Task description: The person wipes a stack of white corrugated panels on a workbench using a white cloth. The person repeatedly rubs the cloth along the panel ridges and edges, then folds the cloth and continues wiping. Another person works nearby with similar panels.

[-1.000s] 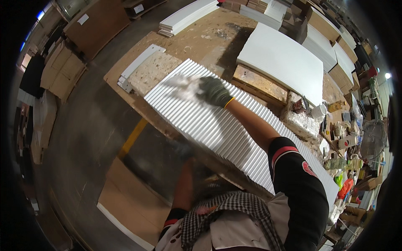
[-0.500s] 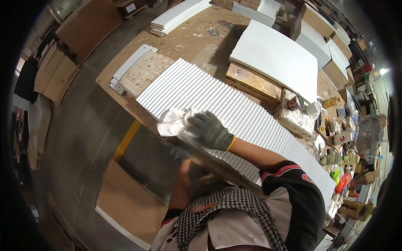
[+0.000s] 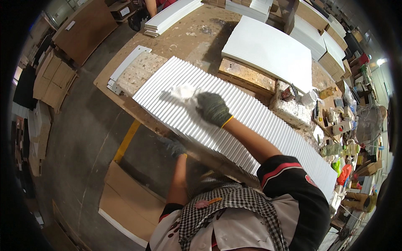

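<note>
A long row of narrow white strips (image 3: 251,117) lies side by side across the workbench, forming a ridged surface. On its left part, my gloved right hand (image 3: 213,109) presses a crumpled white cloth (image 3: 183,92) against the strips, fingers closed over it. My left hand (image 3: 173,147), in a dark grey glove, is low beside the near edge of the bench. Its fingers are dim and blurred there, so their grip is unclear. A speckled block (image 3: 140,75) sits at the left end of the row.
Behind the strips, a stack of white boards (image 3: 268,52) rests on a wooden block (image 3: 247,79). Small containers and clutter, including a white cup (image 3: 309,98), crowd the right side. Cardboard sheets (image 3: 130,201) lie low at the left. Another person's arm (image 3: 150,7) shows beyond the bench.
My right hand has moved with the cloth from the near edge of the strips farther onto them. Another person's arm has come into view at the top. The whole view has shifted slightly.
</note>
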`<state>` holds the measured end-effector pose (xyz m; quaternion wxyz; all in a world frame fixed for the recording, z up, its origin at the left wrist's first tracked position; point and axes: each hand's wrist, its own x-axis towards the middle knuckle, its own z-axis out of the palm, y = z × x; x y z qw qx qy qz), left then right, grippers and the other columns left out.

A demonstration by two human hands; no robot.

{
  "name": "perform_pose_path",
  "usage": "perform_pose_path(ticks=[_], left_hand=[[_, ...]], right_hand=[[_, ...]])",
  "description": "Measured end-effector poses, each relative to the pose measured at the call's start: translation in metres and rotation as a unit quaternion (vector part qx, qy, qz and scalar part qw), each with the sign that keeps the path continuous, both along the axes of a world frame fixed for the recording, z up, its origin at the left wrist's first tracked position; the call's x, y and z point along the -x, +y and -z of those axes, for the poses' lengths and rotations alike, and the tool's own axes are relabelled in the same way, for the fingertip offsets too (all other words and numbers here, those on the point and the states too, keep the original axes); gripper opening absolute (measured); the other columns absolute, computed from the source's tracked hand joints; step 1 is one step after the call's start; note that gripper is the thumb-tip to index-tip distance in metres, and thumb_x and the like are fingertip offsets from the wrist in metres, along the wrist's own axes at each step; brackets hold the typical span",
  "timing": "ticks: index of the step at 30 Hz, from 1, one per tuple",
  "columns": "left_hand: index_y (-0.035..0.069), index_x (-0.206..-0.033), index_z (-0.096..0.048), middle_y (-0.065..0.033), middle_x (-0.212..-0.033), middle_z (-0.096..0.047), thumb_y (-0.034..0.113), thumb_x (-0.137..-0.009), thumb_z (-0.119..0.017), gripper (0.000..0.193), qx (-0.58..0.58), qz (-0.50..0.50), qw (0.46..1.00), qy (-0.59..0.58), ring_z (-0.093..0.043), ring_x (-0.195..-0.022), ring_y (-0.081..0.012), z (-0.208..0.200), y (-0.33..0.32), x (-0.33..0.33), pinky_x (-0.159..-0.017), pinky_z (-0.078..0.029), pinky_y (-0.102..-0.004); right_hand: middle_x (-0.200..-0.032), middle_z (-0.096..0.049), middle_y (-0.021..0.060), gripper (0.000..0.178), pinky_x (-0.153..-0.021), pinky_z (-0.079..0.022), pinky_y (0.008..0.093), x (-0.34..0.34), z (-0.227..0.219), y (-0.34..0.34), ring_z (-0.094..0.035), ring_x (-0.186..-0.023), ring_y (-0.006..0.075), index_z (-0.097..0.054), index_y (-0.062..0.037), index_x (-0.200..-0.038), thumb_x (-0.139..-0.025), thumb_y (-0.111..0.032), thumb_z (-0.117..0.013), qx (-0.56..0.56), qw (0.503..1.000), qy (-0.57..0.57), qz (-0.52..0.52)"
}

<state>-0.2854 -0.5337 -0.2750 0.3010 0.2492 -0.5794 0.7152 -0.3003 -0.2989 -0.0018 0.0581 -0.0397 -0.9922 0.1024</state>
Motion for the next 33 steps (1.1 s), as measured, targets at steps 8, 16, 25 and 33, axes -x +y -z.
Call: perform_pose_path(ticks=[8, 16, 25, 33], left_hand=[[0.021, -0.156, -0.061, -0.0051, -0.091, -0.070, 0.031, -0.113, -0.047, 0.047, -0.040, -0.030, 0.998, -0.030, -0.063, -0.068, -0.0159, 0.010, 0.000, 0.001, -0.062, -0.055, -0.0325], [0.012, -0.160, -0.054, -0.0050, -0.090, -0.067, 0.031, -0.114, -0.044, 0.051, -0.061, -0.010, 0.998, -0.025, -0.061, -0.071, -0.0161, 0.010, -0.001, 0.006, -0.066, -0.055, -0.0323], [0.009, -0.158, -0.055, -0.0070, -0.101, -0.067, 0.026, -0.113, -0.046, 0.049, -0.065, -0.021, 0.997, -0.039, -0.062, -0.082, -0.0171, 0.019, -0.001, 0.006, -0.074, -0.055, -0.0321], [0.008, -0.156, -0.056, -0.0086, -0.110, -0.066, 0.023, -0.112, -0.048, 0.047, -0.057, -0.039, 0.996, -0.047, -0.062, -0.092, -0.0180, 0.021, -0.001, 0.008, -0.081, -0.055, -0.0319]], right_hand=[[-0.116, -0.074, 0.0198, 0.026, -0.091, -0.055, 0.0532, 0.053, 0.046, 0.053, -0.068, -0.117, 0.0390, -0.075, -0.0041, -0.111, -0.104, -0.019, -0.055, -0.191, 0.971, 0.069, 0.128], [-0.134, -0.070, 0.0254, 0.043, -0.099, -0.052, 0.0636, 0.085, 0.060, 0.047, -0.067, -0.123, 0.0421, -0.073, 0.0029, -0.132, -0.105, -0.025, -0.055, -0.214, 0.948, -0.076, 0.225], [-0.136, -0.072, 0.0197, 0.038, -0.091, -0.058, 0.0563, 0.090, 0.042, 0.058, -0.069, -0.125, 0.0313, -0.075, -0.0069, -0.133, -0.103, -0.025, -0.059, -0.143, 0.961, -0.117, 0.205], [-0.121, -0.076, 0.0238, 0.040, -0.101, -0.054, 0.0487, 0.081, 0.060, 0.066, -0.072, -0.115, 0.0380, -0.075, -0.0003, -0.128, -0.104, -0.026, -0.055, -0.083, 0.977, -0.034, 0.193]])
